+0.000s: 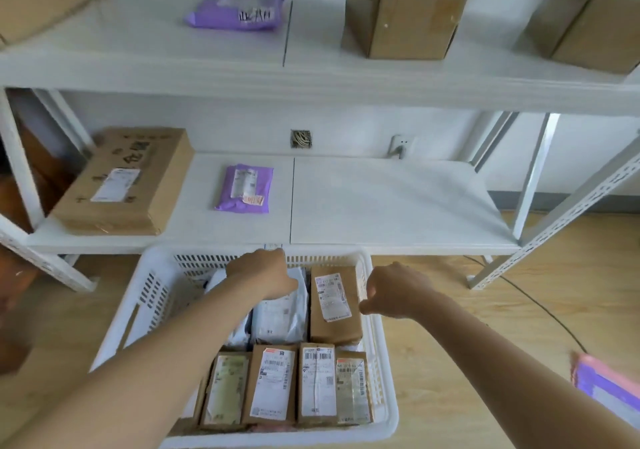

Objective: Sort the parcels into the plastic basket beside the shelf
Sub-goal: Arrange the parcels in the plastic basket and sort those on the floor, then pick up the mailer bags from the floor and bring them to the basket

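Observation:
A white plastic basket (149, 296) stands on the floor in front of the shelf. Several labelled brown boxes (273, 383) stand in a row at its front. Behind them lie white poly bags (277, 320), with an upright brown box (334, 324) to their right. My left hand (263, 272) reaches down over the back of the basket, its fingers curled onto the top of a white poly bag. My right hand (394, 293) hovers with curled fingers just right of the upright brown box, above the basket's right rim, with nothing visible in it.
The lower shelf (381, 199) carries a flat brown box (128, 182) and a purple mailer (244, 189). The upper shelf holds another purple mailer (235, 9) and cardboard boxes (405, 12). On the floor at right lie a purple-pink parcel (602, 383) and a cable (540, 303).

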Demonstrator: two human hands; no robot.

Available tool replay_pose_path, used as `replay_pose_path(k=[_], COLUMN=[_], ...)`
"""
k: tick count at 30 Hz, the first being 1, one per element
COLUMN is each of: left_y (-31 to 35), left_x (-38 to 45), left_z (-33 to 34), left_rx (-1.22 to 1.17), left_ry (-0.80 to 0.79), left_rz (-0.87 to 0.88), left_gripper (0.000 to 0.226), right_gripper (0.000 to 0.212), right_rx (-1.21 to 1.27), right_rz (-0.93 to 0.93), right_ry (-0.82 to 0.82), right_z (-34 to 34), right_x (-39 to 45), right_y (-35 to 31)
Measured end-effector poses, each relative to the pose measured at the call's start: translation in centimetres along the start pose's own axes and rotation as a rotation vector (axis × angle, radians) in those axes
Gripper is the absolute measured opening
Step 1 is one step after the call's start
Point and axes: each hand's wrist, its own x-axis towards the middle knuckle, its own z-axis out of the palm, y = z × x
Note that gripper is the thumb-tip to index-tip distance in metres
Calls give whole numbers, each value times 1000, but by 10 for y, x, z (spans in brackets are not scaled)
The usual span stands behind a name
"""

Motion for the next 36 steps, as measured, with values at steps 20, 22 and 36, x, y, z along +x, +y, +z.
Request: replay_pose_path(k=[20, 22, 36], left_y=[72, 75, 90], left_x=[-199, -220, -307], left_z=[-393, -418, -476], left_rx=[17, 14, 31], left_ry=[426, 482, 683], left_rz=[6, -3, 51], left_gripper=[18, 13, 12], right_gripper=[29, 32, 24], right_rx=[-156, -180, -76], right_rz=[-21, -27, 33], right_ry=[450, 495, 651], right_z=[-400, -428, -476], right_x=[-194, -213, -320], right_y=[-11, -13, -19])
